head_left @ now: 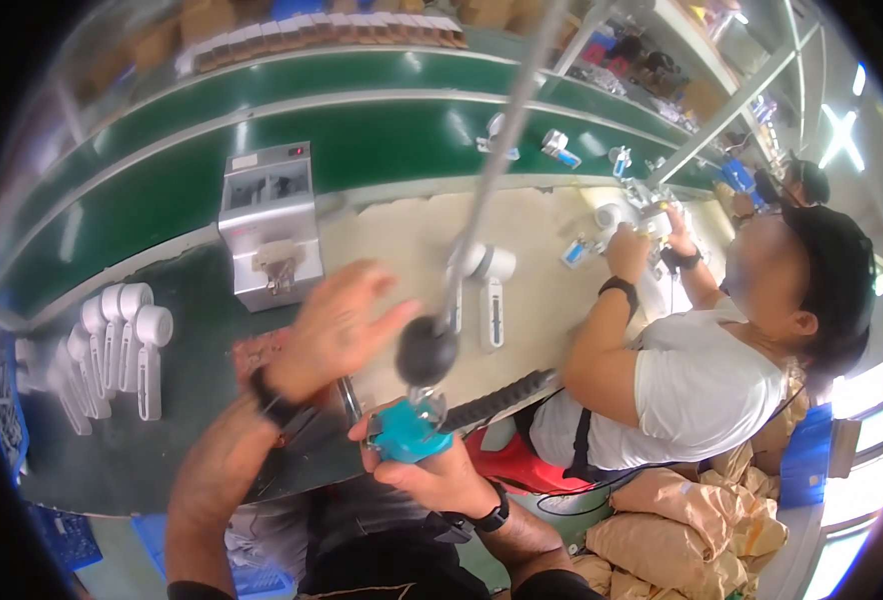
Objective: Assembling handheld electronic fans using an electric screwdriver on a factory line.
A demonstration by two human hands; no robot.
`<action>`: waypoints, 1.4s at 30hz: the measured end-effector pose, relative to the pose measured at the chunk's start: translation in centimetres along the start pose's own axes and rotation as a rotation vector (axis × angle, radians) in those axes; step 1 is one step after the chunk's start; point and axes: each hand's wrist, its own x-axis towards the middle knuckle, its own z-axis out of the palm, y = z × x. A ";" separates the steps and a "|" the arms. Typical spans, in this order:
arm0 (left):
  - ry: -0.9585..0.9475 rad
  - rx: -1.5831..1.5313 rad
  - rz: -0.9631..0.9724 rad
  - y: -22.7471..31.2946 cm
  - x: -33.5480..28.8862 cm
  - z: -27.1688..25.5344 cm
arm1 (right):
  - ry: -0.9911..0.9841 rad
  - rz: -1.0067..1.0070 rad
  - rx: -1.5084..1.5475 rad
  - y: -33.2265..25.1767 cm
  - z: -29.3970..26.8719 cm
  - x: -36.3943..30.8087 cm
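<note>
My right hand (442, 478) is wrapped round a teal power screwdriver (412, 432) low at the bench's near edge. The tool hangs from a cord with a black ball (428, 350) above it, and a coiled black cable (502, 398) runs off to the right. My left hand (347, 315) is raised over the bench, slightly blurred, fingers and thumb apart, with nothing in it. Beyond it, a white round-headed handle piece (494, 300) lies on the beige sheet, another one partly hidden beside it. Below my left wrist sits a reddish block (260, 350), partly covered.
A silver screw feeder (270, 228) stands behind my left hand. Several white handle pieces (112, 330) lie in a row at left. To the right, a co-worker (702, 380) handles white parts. A green conveyor (382, 135) crosses behind; brown sacks (672, 530) are at lower right.
</note>
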 end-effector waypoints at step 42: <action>-0.045 0.018 -0.189 -3.3 -10.5 -7.8 | 0.351 -0.328 -0.083 -1.6 4.0 11.9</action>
